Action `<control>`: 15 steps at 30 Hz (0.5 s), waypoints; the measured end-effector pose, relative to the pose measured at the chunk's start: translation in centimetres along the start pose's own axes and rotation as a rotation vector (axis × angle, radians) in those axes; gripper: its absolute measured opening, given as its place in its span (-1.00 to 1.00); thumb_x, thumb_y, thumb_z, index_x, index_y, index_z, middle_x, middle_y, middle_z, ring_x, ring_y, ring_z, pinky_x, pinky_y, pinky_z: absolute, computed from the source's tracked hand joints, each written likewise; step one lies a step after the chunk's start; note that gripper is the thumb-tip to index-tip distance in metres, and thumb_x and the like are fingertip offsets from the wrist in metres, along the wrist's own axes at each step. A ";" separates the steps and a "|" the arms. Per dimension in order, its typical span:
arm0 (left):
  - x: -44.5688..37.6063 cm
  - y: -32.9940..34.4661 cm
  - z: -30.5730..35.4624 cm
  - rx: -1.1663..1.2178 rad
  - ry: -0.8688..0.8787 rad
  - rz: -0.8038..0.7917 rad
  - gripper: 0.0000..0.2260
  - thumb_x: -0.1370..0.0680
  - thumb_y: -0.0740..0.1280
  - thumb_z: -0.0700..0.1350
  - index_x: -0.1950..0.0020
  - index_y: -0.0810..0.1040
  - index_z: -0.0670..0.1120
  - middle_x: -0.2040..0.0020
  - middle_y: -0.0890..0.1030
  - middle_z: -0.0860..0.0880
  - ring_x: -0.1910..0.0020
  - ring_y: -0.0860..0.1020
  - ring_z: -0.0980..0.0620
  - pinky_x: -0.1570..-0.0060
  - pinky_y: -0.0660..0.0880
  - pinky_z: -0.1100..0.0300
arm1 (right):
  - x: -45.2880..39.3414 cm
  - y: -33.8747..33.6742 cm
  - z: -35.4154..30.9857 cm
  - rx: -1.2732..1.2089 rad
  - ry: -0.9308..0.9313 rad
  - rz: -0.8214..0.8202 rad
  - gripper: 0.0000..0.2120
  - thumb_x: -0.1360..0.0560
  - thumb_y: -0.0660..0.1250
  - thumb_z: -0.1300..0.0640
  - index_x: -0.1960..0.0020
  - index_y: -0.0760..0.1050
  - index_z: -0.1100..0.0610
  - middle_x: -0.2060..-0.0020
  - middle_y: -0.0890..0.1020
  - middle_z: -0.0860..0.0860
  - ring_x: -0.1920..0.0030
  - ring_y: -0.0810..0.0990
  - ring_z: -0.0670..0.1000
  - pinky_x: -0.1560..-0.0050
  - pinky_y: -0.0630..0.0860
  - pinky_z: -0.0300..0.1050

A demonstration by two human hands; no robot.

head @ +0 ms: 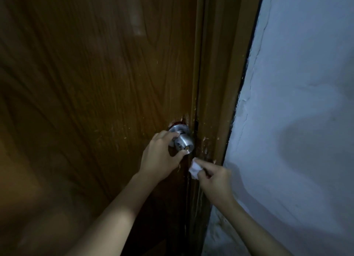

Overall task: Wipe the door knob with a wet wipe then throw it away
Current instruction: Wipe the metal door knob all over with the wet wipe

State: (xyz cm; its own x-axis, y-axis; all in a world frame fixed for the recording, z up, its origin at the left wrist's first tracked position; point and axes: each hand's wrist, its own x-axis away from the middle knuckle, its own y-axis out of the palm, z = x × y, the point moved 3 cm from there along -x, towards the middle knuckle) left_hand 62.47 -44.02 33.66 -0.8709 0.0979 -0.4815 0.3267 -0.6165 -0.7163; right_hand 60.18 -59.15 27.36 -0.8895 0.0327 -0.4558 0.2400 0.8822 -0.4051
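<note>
**Two hands at a door knob: one grips, one holds the wipe**

Nearest the camera, two bare forearms rise from the lower edge of the view toward the latch side of a door. The right hand (214, 179) pinches a small, crumpled white wet wipe (194, 168) between thumb and fingertips, the remaining fingers curled toward the palm. The wipe projects up and to the left of this hand, in front of the seam between door and frame, and lies just below and slightly right of the knob without touching it.

Up and to the left of the right hand, the left hand (159, 156) is curled round the silver metal door knob (184, 142): fingers hook over the top of its neck, and the thumb presses against its lower edge. The round face of the knob, with a small brass-coloured centre, shows to the right of the fingers. Behind them, the circular metal rose plate (177, 128) sits flat against the door.

Beyond both hands stands the brown wood-grain door (92, 79), flecked with pale paint near the knob. To the right of the hands runs the wooden door frame (220, 67), then a pale, cracked painted wall (302, 87).
</note>
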 end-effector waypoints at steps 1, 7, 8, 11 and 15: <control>0.4 -0.1 0.0 0.016 0.015 0.032 -0.55 -0.40 0.43 -0.01 -0.26 0.44 0.00 -0.15 0.50 0.05 -0.08 0.45 0.12 -0.03 0.48 0.22 | 0.0 -0.3 0.1 -0.099 0.095 0.001 -0.66 -0.42 0.24 0.41 -0.10 0.57 0.14 0.10 0.70 0.08 0.20 0.62 -0.22 0.30 0.49 -0.43; 4.6 0.3 0.1 0.244 0.152 0.243 -0.82 -0.42 0.39 -0.08 0.00 0.58 -0.07 0.07 0.54 0.11 0.15 0.51 0.27 0.23 0.44 0.48 | -0.3 -0.7 -2.9 -0.358 0.095 -0.045 -0.74 -0.37 0.29 0.47 0.14 0.58 0.14 0.28 0.65 0.01 0.30 0.63 -0.17 0.34 0.52 -0.34; 4.8 0.5 0.3 0.247 0.177 0.222 -0.83 -0.44 0.36 -0.08 0.00 0.59 -0.08 0.06 0.56 0.10 0.11 0.52 0.28 0.18 0.46 0.47 | -0.1 -0.5 -3.2 -0.403 0.095 -0.058 -0.77 -0.38 0.30 0.46 0.14 0.57 0.16 0.28 0.65 0.03 0.28 0.64 -0.14 0.32 0.53 -0.31; 5.3 0.7 0.5 0.274 0.202 0.187 -0.78 -0.48 0.31 -0.11 -0.11 0.58 -0.05 -0.02 0.57 0.11 -0.02 0.51 0.34 0.02 0.42 0.51 | 0.1 0.0 -3.6 -0.502 0.124 -0.066 -0.79 -0.41 0.32 0.41 0.08 0.59 0.15 0.19 0.69 0.06 0.16 0.68 -0.04 0.19 0.57 -0.24; 5.2 -0.1 -0.1 0.292 0.181 0.306 -0.77 -0.48 0.29 -0.15 -0.13 0.54 -0.03 -0.03 0.58 0.12 -0.04 0.53 0.35 0.01 0.44 0.51 | 0.3 0.2 -4.1 -0.442 0.073 -0.118 -0.67 -0.46 0.27 0.39 0.03 0.62 0.00 0.09 0.70 -0.17 -0.02 0.63 -0.14 -0.02 0.53 -0.31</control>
State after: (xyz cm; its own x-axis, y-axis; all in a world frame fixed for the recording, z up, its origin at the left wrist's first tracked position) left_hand 57.96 -43.38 31.16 -0.6640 -0.0042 -0.7478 0.4189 -0.8304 -0.3673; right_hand 58.39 -56.99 30.40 -0.9295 -0.0612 -0.3636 -0.0393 0.9970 -0.0674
